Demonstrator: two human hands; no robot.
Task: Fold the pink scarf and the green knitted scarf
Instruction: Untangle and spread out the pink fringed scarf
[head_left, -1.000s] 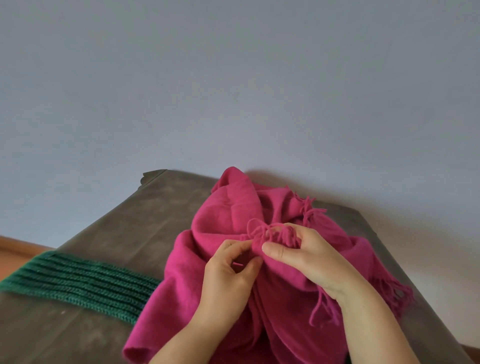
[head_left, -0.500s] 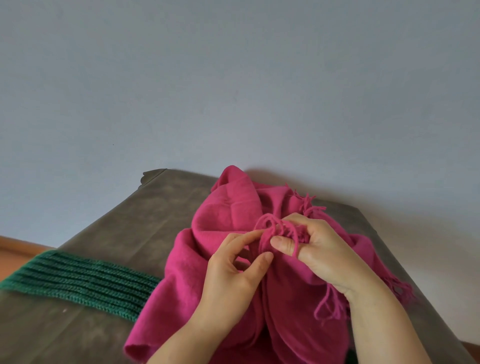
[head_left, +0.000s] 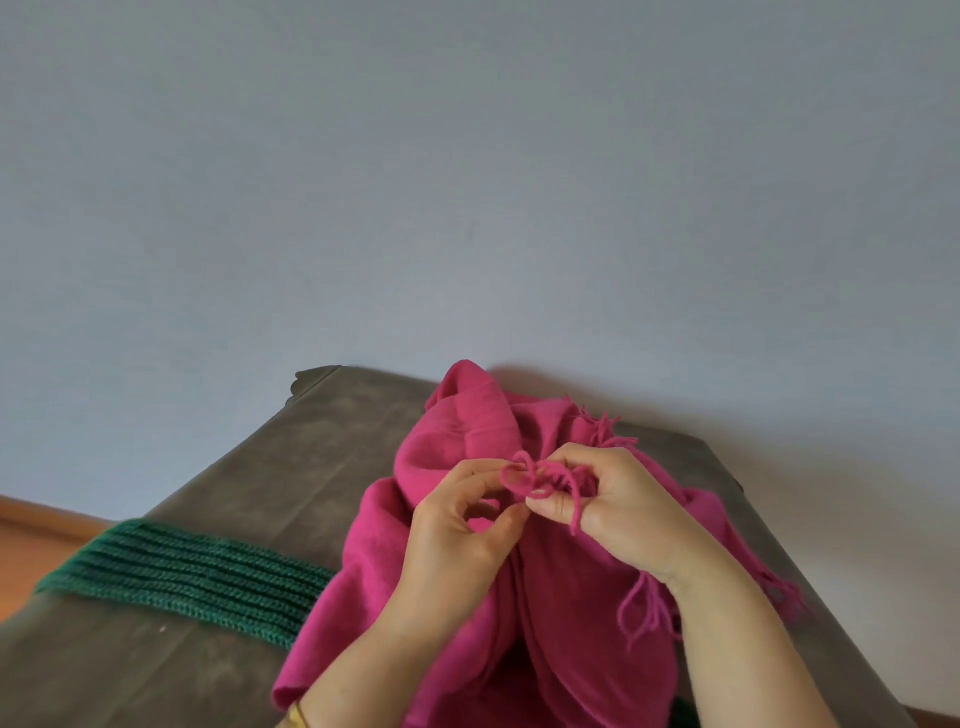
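The pink scarf (head_left: 467, 441) lies bunched in a heap on the grey-brown table (head_left: 311, 447), its tasselled fringe showing at the top right and lower right. My left hand (head_left: 457, 535) and my right hand (head_left: 618, 499) meet above the heap, both pinching the same tangle of pink fringe threads between thumb and fingers. The green knitted scarf (head_left: 192, 577) lies flat across the table's left side, its right end hidden under the pink scarf.
A plain pale blue-grey wall (head_left: 467, 182) stands right behind the table. Orange-brown floor (head_left: 31, 540) shows past the table's left edge. The table's right edge runs down toward the lower right corner.
Both hands have risen slightly and drawn the fringe threads up. The right hand has curled its fingers tighter over the tangle; the left thumb and forefinger now pinch it.
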